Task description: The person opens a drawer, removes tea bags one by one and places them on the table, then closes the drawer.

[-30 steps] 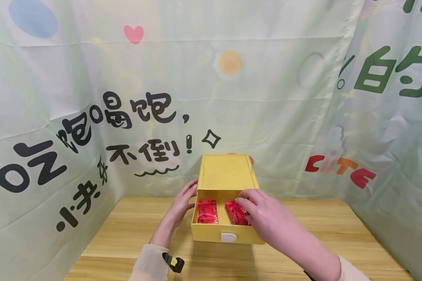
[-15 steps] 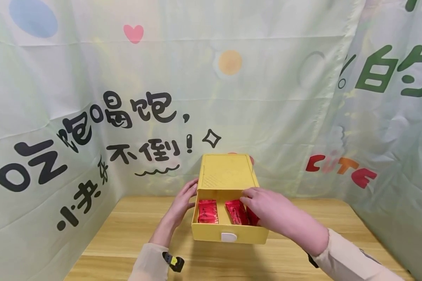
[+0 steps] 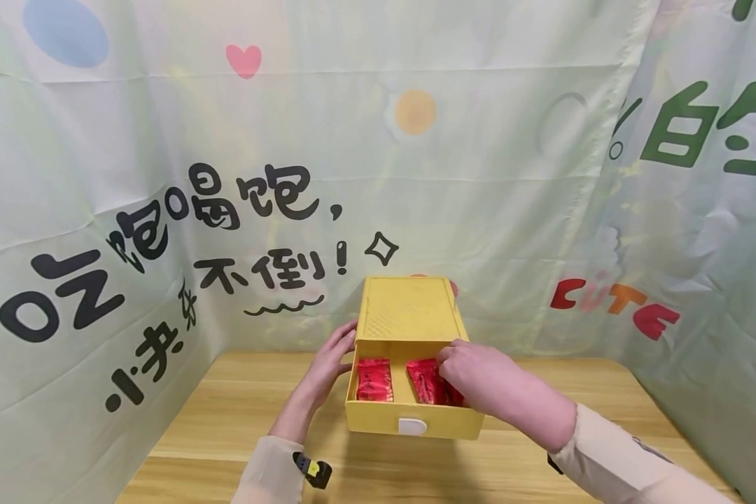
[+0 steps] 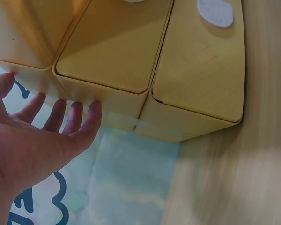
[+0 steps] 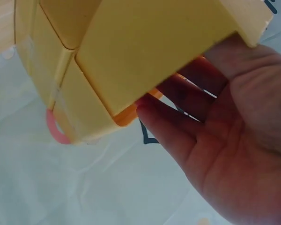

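A person's left hand [image 3: 324, 364], fingers spaced apart, rests its tips against the side of a yellow drawer unit [image 3: 411, 308], which stands just to that hand's right on a wooden table [image 3: 246, 437]. The right hand [image 3: 481, 374] reaches over the near wall of the extended top drawer [image 3: 378, 421], fingertips hidden inside; whether they pinch anything cannot be told. Just left of the right hand lies a red packet [image 3: 424, 381]; a darker red packet [image 3: 456, 397] shows partly beneath it, while another red wrapper [image 3: 374, 380] sits farther left, nearer the left hand.
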The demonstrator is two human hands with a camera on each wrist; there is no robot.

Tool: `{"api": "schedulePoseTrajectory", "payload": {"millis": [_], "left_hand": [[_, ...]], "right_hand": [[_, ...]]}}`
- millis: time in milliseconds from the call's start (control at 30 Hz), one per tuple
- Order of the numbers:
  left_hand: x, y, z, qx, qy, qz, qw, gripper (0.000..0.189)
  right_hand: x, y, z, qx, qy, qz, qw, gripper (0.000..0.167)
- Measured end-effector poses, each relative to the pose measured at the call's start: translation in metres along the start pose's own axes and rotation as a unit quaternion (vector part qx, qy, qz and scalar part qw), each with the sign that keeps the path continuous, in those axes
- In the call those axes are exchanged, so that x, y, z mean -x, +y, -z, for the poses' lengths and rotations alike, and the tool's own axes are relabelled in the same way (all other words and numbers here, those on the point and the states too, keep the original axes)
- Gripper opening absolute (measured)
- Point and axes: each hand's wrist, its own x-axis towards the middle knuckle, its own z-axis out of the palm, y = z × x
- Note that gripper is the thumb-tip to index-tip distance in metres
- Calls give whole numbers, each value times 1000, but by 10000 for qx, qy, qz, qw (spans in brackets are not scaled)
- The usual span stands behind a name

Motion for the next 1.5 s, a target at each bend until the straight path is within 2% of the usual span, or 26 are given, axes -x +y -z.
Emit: {"api": "schedulePoseTrajectory", "payload": {"millis": [167, 333, 600, 733, 933, 1167, 1300, 1500], "left_hand": [[1, 0, -1, -3, -35, -23, 10000, 56], [1, 0, -1, -12, -58, -22, 10000, 56], [1, -2, -1, -8, -44, -50, 10000, 54], [0, -2, -1, -11, -30, -73, 10000, 54], [0, -2, -2, -13, -14, -74, 10000, 53], [1, -1, -1, 0, -1, -59, 10000, 53], [1, -1, 0, -15, -21, -84, 10000, 55], [2, 0, 0, -46, -56, -95, 9999, 56]], "right_hand": [[0, -1, -2, 274, 67, 43, 9996, 25], [-2, -2, -2, 379, -115, -76, 9992, 24], [-2, -2, 1, 113, -298, -228, 9992, 23], [-1, -1, 1, -89, -211, -284, 9993, 23], [3, 3, -3, -447, 231, -210, 9985, 26], [10, 11, -9, -911, 710, -227, 9930, 24], [15, 16, -12, -1143, 1284, -129, 9850, 35], [24, 19, -22, -1244, 2107, -62, 9696, 42]]}}
